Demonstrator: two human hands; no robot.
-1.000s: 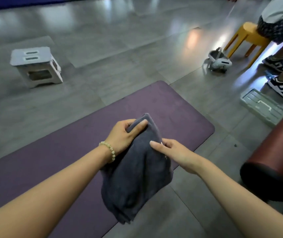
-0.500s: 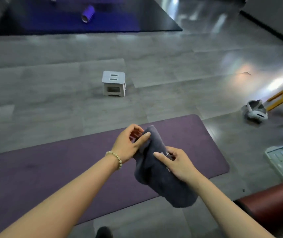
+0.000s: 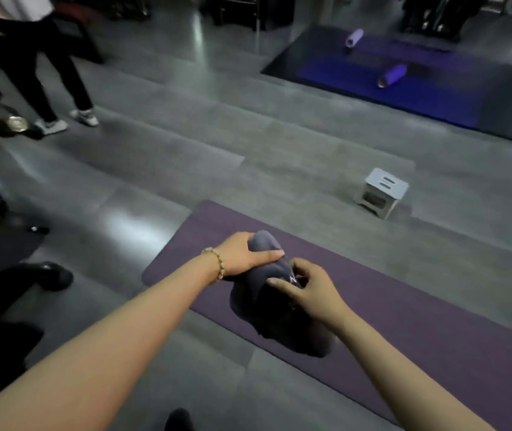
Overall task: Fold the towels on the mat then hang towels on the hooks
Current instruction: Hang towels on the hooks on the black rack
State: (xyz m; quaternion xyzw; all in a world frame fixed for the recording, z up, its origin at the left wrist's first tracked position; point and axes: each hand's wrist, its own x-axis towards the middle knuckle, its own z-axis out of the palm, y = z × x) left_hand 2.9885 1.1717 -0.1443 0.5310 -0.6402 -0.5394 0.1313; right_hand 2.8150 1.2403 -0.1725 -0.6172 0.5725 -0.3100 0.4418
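Head view:
- A dark grey towel [image 3: 275, 318] is held bunched between both hands, over the left end of a purple mat [image 3: 404, 321] laid on the grey tiled floor [image 3: 186, 150]. Whether its lower end touches the mat cannot be told.
- The top of the bundle is gripped by the left hand [image 3: 242, 256], with fingers wrapped over the far side and the thumb laid across the front. A beaded bracelet [image 3: 216, 262] is worn on that wrist.
- The right hand [image 3: 307, 290] is set just below and right of the left one. Towel fabric is pinched between thumb and curled fingers, next to a small white tag [image 3: 293, 278].
- A small grey step stool [image 3: 380, 192] stands on the floor beyond the mat, well apart from it.
- Far right: a blue mat [image 3: 419, 85] with two purple rollers on it, one near [image 3: 393, 75] and one further back [image 3: 354, 37].
- Top left: a standing person's dark trousers [image 3: 40, 73] and white shoes are seen, blurred.
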